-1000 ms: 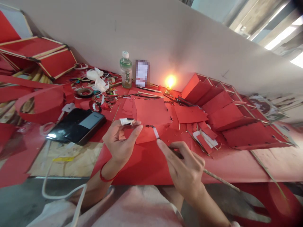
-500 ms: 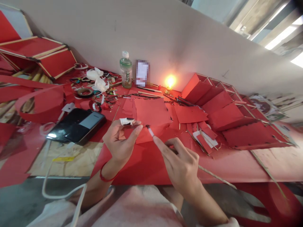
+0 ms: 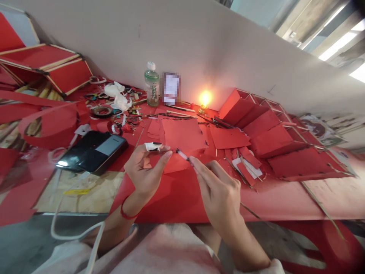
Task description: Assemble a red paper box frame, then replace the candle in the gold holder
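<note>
My left hand (image 3: 145,171) pinches a small white paper strip (image 3: 152,146) with a dark end between thumb and fingers. My right hand (image 3: 221,194) grips a thin bamboo stick (image 3: 182,155), whose white-wrapped, dark tip points toward my left hand, a small gap apart. The stick's rear part runs behind my right hand and comes out toward the lower right. Both hands are above a red paper sheet (image 3: 182,137) lying on the red-covered table (image 3: 176,198).
Bamboo-framed red panels (image 3: 270,137) stand at the right, with more (image 3: 68,76) at the far left. A black phone (image 3: 91,151), tape roll (image 3: 102,111), plastic bottle (image 3: 151,85) and small lit flame (image 3: 204,99) stand on the table among scraps.
My right hand has shifted slightly left and rolled, tilting the stick so less of its rear shows. The stick's tip has moved up and left. My left hand has barely moved.
</note>
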`<state>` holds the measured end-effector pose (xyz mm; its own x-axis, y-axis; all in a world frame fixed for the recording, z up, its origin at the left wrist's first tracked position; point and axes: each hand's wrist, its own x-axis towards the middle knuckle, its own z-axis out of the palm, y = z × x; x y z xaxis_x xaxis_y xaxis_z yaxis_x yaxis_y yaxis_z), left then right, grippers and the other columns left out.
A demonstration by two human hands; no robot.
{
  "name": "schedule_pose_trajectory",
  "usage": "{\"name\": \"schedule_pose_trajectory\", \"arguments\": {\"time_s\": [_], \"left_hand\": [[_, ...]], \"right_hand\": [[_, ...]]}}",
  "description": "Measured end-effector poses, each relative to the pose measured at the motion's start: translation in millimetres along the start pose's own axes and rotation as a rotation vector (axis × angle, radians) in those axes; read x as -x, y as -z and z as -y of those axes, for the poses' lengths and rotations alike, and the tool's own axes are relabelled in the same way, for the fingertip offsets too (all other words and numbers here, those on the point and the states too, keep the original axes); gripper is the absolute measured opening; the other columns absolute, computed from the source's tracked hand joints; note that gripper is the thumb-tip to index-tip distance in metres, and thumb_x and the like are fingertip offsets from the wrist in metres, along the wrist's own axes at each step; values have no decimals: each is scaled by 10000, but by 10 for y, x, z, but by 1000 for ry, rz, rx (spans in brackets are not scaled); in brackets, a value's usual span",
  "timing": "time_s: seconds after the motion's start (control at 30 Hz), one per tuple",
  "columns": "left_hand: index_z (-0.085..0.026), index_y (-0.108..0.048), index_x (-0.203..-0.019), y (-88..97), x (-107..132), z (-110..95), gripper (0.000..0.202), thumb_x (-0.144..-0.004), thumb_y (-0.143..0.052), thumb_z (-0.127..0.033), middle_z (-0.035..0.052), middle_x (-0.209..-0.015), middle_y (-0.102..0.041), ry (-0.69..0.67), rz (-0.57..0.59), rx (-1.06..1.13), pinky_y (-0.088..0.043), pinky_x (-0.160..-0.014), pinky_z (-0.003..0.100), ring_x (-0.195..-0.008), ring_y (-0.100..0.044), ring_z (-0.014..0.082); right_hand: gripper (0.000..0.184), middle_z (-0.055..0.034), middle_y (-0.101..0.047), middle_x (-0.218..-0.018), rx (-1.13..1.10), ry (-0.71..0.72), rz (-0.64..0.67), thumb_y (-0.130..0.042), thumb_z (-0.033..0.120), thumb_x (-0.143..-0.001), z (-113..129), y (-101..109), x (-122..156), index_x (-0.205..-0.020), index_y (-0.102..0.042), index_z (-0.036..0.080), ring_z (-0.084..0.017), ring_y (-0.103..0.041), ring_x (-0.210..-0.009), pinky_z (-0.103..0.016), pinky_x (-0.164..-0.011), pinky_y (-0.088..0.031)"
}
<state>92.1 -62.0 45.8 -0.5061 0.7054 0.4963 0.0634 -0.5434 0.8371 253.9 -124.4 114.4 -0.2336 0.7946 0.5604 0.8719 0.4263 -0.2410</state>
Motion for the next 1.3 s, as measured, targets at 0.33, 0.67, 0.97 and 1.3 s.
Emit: {"name": "schedule_pose_trajectory", "arguments": {"time_s": [0.33,0.67,0.97,1.3], "left_hand": [[-267,-712,-931,-14,-7,-17,229,-764,-869,-276,-23,-829,-741,-19,13,37,-682,-704,308,-744,-765,166],[-264,-710,-923,-11,-12,-17,231,-753,-867,-267,-23,-825,-745,-8,10,25,-678,-693,315,-731,-762,171],[-238,-710,-921,-1,-15,-12,230,-750,-864,-249,-27,-812,-746,-18,19,27,-668,-697,262,-725,-763,152],[-207,-702,-924,11,-14,8,231,-762,-855,-265,-18,-833,-748,-26,14,15,-665,-710,264,-737,-764,148]], "right_hand": [[354,11,-624,-750,-4,-27,4,-457,180,-1039,26,67,2,-1242,-743,228,-59,-555,-556,-172,-516,-413],[360,8,-654,-814,126,-9,-48,-471,165,-1033,31,26,17,-1271,-724,260,-57,-536,-553,-196,-492,-357],[347,26,-667,-796,214,-14,-82,-485,170,-1038,33,27,36,-1233,-745,294,-51,-503,-520,-223,-492,-319],[277,16,-695,-820,199,-80,-208,-661,175,-959,-385,291,327,-1198,-760,275,-60,-546,-571,-211,-562,-359]]}}
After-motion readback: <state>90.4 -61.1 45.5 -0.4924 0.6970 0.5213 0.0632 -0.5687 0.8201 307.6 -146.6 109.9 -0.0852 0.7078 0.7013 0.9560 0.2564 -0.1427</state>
